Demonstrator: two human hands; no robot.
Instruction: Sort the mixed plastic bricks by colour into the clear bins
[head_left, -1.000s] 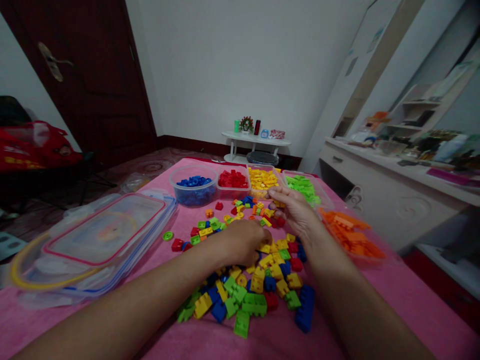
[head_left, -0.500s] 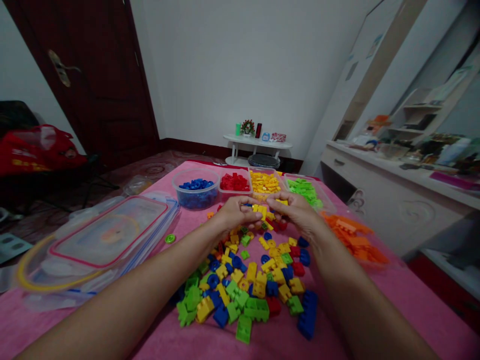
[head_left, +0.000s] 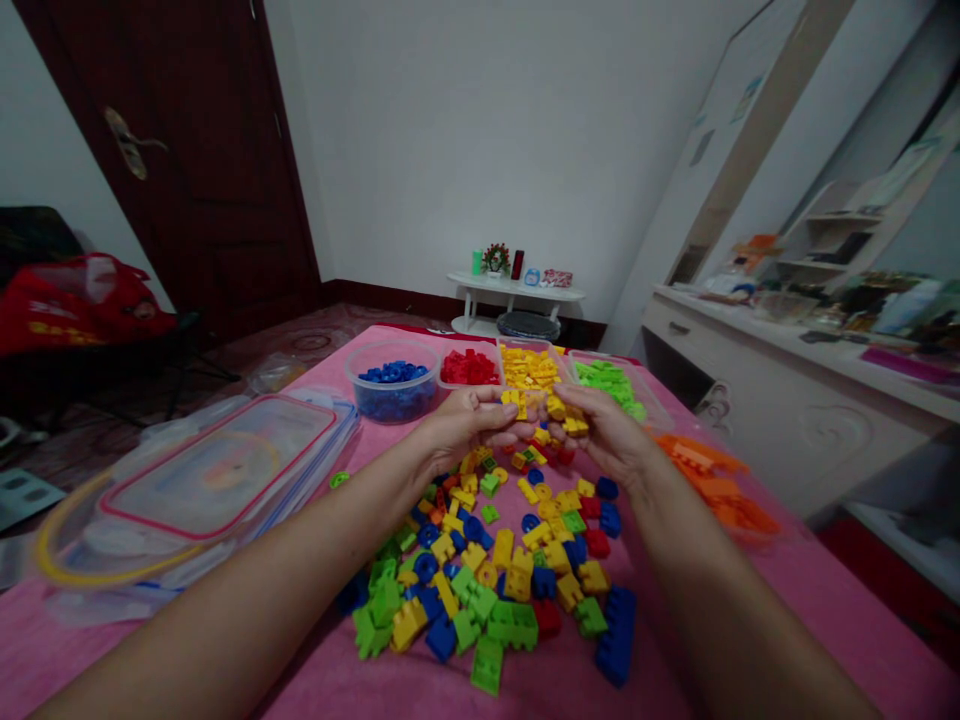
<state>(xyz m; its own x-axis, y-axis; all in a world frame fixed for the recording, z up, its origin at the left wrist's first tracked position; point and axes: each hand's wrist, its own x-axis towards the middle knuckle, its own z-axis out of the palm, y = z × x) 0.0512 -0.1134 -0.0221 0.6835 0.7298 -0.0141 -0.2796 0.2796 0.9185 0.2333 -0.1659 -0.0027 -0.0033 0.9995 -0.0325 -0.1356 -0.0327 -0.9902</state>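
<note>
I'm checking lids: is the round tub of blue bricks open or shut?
Open: nothing covers the tub, and the blue bricks show clearly through its top.

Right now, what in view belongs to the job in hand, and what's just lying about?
In the job:
left hand, right hand, each holding yellow bricks
loose mixed-color toy bricks on pink cloth
clear tubs of color-sorted bricks

Apparently just lying about:
stacked container lids, untouched
red bag
potted plant on white side table

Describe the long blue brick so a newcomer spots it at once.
On the pink cloth, find the loose multicoloured pile. At its near right corner lies the long blue brick, clearly longer than the pile's other blue pieces.
</note>
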